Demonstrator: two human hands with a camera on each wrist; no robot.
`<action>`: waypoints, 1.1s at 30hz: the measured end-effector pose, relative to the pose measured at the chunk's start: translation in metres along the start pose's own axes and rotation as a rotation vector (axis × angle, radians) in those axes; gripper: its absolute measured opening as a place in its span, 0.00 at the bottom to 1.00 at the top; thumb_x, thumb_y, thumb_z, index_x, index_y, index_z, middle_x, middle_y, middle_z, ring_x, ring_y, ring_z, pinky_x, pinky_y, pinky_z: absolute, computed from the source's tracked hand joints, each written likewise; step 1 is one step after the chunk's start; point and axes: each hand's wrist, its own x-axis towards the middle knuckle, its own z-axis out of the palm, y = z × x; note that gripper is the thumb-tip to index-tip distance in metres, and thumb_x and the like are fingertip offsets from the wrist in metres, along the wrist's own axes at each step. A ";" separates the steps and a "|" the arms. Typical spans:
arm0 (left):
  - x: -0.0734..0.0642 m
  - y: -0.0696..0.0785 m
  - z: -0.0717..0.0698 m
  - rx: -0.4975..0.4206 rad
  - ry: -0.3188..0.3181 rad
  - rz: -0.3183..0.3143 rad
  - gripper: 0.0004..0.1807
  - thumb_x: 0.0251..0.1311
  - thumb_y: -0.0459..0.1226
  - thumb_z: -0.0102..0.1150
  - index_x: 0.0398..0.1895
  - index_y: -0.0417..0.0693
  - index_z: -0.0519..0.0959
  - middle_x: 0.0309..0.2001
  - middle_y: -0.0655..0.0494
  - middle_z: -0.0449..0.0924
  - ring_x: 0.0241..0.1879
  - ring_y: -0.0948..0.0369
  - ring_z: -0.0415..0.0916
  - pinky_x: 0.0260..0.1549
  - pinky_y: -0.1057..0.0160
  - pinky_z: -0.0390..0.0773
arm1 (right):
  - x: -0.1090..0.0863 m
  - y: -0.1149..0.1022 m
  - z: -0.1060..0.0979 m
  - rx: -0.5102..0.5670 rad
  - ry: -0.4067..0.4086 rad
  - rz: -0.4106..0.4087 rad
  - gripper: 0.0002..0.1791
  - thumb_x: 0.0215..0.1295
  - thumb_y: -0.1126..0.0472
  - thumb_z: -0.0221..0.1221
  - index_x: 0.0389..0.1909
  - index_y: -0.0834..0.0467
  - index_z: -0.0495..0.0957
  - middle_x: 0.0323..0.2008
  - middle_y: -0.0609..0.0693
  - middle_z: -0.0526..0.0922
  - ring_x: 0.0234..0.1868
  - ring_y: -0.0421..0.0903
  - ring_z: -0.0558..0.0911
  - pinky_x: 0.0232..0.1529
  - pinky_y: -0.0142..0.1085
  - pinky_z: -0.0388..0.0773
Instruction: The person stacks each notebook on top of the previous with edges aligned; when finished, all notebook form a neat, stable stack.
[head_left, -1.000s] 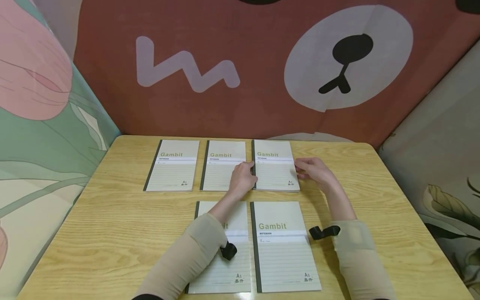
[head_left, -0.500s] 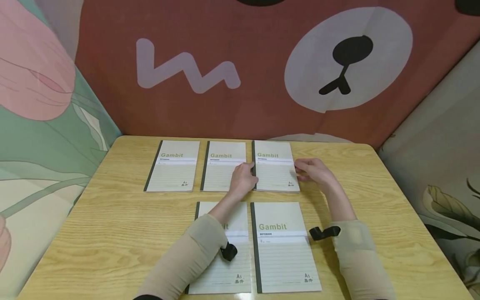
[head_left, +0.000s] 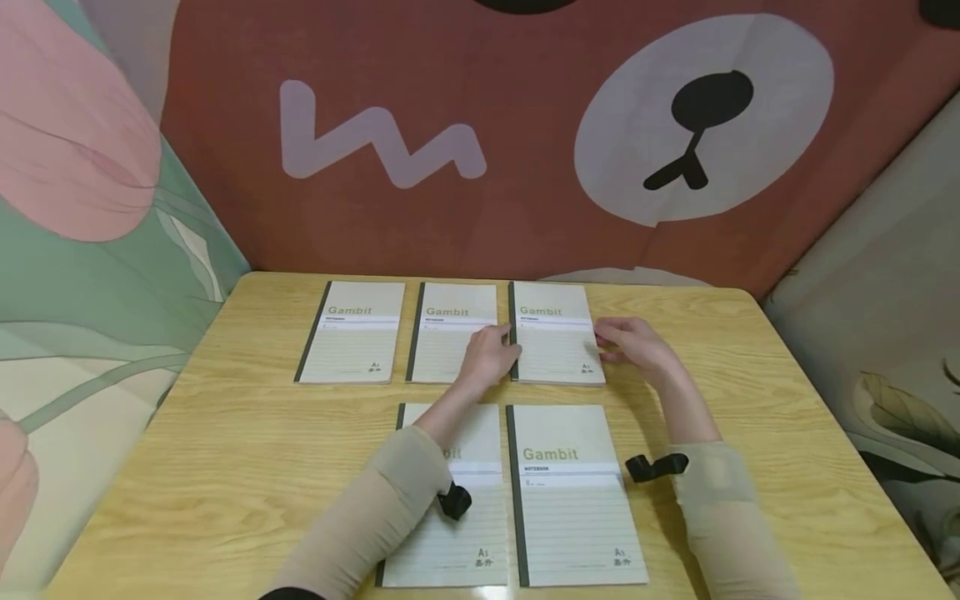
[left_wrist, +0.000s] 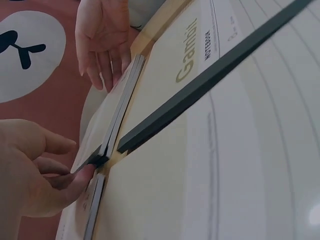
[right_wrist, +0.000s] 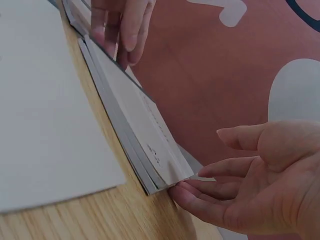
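Observation:
At the back right of the table lies a white Gambit notebook (head_left: 555, 342) with a dark spine; its edge shows layers (right_wrist: 122, 130), as if two notebooks are stacked. My left hand (head_left: 489, 360) reaches over a front notebook and touches the spine with its fingertips (left_wrist: 82, 180). At the opposite edge, my right hand (head_left: 637, 348) has its fingers extended, with the lower fingertips (right_wrist: 182, 192) touching the notebook's corner. The right thumb stands apart from the cover. Left of this notebook lie a middle one (head_left: 450, 350) and a left one (head_left: 348, 342) in the same row.
Two more notebooks lie in front: one (head_left: 577, 500) on the right, and another (head_left: 465, 533) partly covered by my left forearm. The wooden table (head_left: 225, 475) ends at a red printed backdrop (head_left: 525, 225). Patterned cloth hangs at both sides.
Both hands keep their places at the back right notebook, and the notebooks lie as before. The head view has shifted slightly, so everything appears a little further right.

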 end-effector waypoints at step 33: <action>-0.125 -0.005 -0.023 -0.197 -0.302 0.002 0.34 0.80 0.53 0.35 0.80 0.45 0.59 0.82 0.46 0.55 0.81 0.46 0.53 0.78 0.42 0.60 | -0.123 0.025 0.011 0.138 -0.178 0.065 0.45 0.82 0.37 0.40 0.82 0.63 0.38 0.81 0.69 0.45 0.81 0.69 0.50 0.62 0.55 0.83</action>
